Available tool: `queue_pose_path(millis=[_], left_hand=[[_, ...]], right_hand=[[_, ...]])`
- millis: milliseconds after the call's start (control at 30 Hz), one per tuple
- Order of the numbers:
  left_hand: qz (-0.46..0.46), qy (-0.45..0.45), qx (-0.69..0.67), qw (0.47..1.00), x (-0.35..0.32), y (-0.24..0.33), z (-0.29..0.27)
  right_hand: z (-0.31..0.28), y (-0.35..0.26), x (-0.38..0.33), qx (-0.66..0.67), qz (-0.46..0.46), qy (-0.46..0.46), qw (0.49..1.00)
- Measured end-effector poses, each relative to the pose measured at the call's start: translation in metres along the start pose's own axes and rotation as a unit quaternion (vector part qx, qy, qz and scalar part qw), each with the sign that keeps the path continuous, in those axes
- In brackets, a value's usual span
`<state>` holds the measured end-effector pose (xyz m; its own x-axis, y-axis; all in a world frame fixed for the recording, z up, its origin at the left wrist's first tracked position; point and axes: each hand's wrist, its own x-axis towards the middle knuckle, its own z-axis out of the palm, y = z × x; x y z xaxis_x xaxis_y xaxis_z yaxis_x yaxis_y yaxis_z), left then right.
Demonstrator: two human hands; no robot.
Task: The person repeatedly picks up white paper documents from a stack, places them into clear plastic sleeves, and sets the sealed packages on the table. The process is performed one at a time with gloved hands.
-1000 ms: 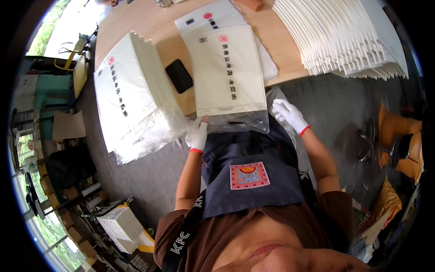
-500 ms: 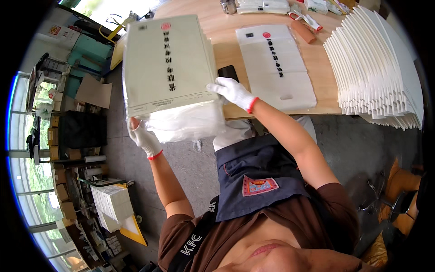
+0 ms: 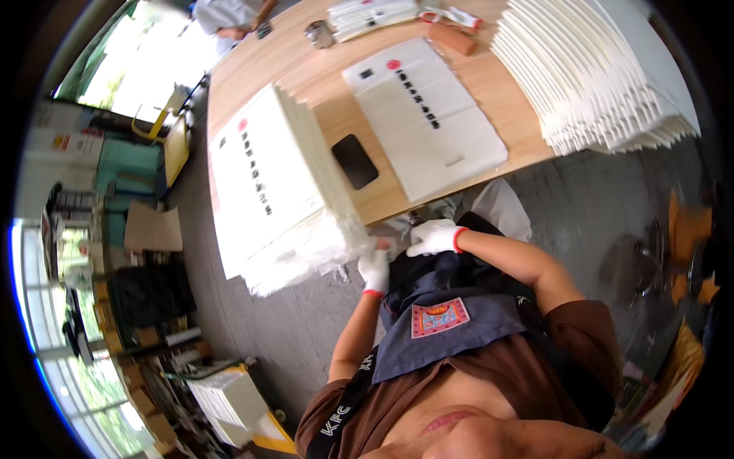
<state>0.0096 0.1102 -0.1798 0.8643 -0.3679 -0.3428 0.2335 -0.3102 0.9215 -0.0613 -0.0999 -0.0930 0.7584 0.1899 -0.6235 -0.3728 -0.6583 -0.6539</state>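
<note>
White-gloved, the left hand (image 3: 374,271) and right hand (image 3: 434,239) hang close together just off the near edge of the tabletop (image 3: 329,115), fingers narrowly curled; whether they grip anything cannot be told. At left lies a printed pile (image 3: 264,183), loose plastic (image 3: 306,256) at its near end, apparently bagged already. Right of the phone (image 3: 355,162), one bag (image 3: 428,122) lies flat, seemingly unfilled. The fanned stack (image 3: 569,76) at right appears as yet unbagged, leaving the work partly done.
</note>
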Motion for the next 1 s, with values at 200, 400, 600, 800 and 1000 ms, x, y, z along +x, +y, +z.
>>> queue_pose_path(millis=[200, 400, 600, 800, 1000], left_hand=[[0.435, -0.044, 0.297, 0.849, 0.046, 0.139, 0.165], [0.398, -0.135, 0.409, 0.810, 0.119, 0.129, 0.202], [0.286, -0.195, 0.363, 0.865, 0.119, 0.159, 0.192], [0.138, -0.172, -0.018, 0.975, 0.157, 0.199, 0.183], [0.164, -0.255, 0.059, 0.951, 0.137, 0.281, 0.152]], right_hand=[[0.015, 0.055, -0.058, 0.209, 0.057, 0.139, 0.966], [0.020, 0.071, -0.082, 0.348, 0.025, 0.213, 0.912], [-0.059, 0.107, -0.039, 0.371, 0.064, 0.436, 0.818], [-0.092, 0.124, 0.001, 0.206, 0.139, 0.452, 0.857], [-0.086, 0.105, -0.084, 0.071, 0.129, 0.318, 0.936]])
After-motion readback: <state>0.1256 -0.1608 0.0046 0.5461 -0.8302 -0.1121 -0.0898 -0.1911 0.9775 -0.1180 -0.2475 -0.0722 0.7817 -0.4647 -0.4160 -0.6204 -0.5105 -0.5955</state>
